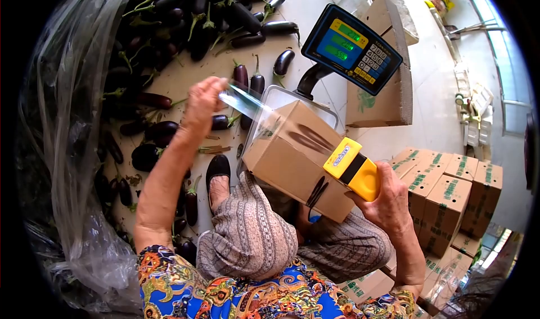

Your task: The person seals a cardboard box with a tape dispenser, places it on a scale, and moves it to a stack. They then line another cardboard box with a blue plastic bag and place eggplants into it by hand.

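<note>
Cardboard box [295,159] rests on scale tray [332,116], tilted against person's knees. Right hand [388,201] grips yellow tape dispenser [353,167] at box's near corner. Left hand [203,101] pinches clear tape strip [247,105] stretched off box's far edge. Eggplants [185,15] heaped on floor beyond.

Left hand [203,101] raised, right hand [388,198] clenched.

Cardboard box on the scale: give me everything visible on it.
The cardboard box is plain brown corrugated card with dark eggplant drawings printed on its faces. It sits tilted on the scale tray, closed. A strip of clear tape runs from its top edge up to the left hand. The right hand presses a yellow tape dispenser against its near corner.
</note>
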Motion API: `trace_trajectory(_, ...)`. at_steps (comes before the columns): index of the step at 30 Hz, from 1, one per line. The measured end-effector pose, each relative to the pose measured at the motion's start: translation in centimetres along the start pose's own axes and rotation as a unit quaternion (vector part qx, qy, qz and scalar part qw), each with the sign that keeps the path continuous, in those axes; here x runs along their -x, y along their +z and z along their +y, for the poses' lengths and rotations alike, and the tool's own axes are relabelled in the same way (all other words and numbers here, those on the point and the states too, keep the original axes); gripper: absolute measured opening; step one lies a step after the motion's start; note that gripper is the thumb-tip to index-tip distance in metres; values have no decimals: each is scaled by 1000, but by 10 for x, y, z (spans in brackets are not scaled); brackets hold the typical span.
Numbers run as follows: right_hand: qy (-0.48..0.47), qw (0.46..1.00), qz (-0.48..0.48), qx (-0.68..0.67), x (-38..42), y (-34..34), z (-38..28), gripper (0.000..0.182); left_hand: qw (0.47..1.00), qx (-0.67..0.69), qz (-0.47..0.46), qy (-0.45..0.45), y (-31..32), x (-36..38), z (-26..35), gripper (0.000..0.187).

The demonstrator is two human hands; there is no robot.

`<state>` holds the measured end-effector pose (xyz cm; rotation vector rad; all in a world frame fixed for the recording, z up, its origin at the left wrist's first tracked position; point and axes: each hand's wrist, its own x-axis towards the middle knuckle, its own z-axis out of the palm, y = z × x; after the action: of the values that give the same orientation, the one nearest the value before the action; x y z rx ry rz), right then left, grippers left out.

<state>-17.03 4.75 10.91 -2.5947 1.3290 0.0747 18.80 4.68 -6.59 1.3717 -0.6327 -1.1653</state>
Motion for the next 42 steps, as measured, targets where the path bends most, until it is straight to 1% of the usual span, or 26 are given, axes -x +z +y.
trace_trajectory(1, 8, 1000, -14, 4, 0, 1, 0, 62, 997, 59, -47, -9, -21, -11, -13, 27)
trace_trajectory(3, 23, 999, -42, 11, -2, 5, -2, 62, 995, 40, -87, -20, -32, -15, -22, 30)
trace_trajectory(6, 15, 999, -45, 25, -1, 10, -4, 63, 999, 14, -50, 3, -28, -15, -29, 33)
trace_trajectory(9, 7, 998, -49, 39, -3, 7, -15, 63, 998, -33, -44, 13, -32, -19, -49, 35)
trace_trajectory(10, 11, 998, -53, 34, -4, 7, -17, 64, 996, -75, -35, 15, -31, -16, -47, 36)
trace_trajectory(13, 23, 997, -61, 38, -4, 12, -15, 63, 995, -95, -24, 32, -29, -15, -61, 36)
trace_trajectory(17, 34, 996, -68, 44, -4, 15, -12, 60, 985, -158, -3, 64, -22, -16, -76, 34)
trace_trajectory(21, 33, 997, -71, 30, -5, 23, -12, 59, 972, -195, 0, 131, -21, -16, -111, 30)
trace_trajectory(22, 34, 996, -73, 33, -7, 26, -12, 59, 970, -212, -2, 115, -14, -12, -108, 24)
trace_trajectory(23, 35, 996, -74, 35, -9, 28, -11, 59, 968, -230, -5, 103, -9, -13, -122, 21)
trace_trajectory(25, 28, 996, -73, 39, -12, 28, -10, 56, 967, -234, -4, 101, 10, -10, -143, 21)
trace_trajectory(27, 24, 995, -80, 47, -12, 31, -7, 56, 961, -250, -30, 110, 24, -8, -158, 20)
trace_trajectory(28, 19, 997, -65, 42, -11, 35, -3, 55, 965, -229, -31, 126, 30, -7, -165, 20)
trace_trajectory(29, 16, 997, -65, 48, -10, 36, -1, 57, 972, -209, -49, 98, 36, -3, -164, 22)
trace_trajectory(31, 16, 998, -54, 25, -10, 38, 0, 61, 954, -253, -66, 149, 44, 2, -173, 23)
trace_trajectory(33, 12, 999, -49, 16, -10, 40, 3, 63, 951, -269, -59, 141, 50, 7, -171, 22)
trace_trajectory(34, 13, 999, -47, 11, -9, 40, 3, 63, 949, -272, -65, 146, 52, 6, -174, 18)
trace_trajectory(38, 9, 999, -48, 2, -9, 40, 5, 62, 939, -301, -104, 127, 49, 5, -177, 17)
trace_trajectory(42, 15, 999, -36, -6, -9, 42, 5, 60, 898, -361, -146, 203, 44, 2, -193, 11)
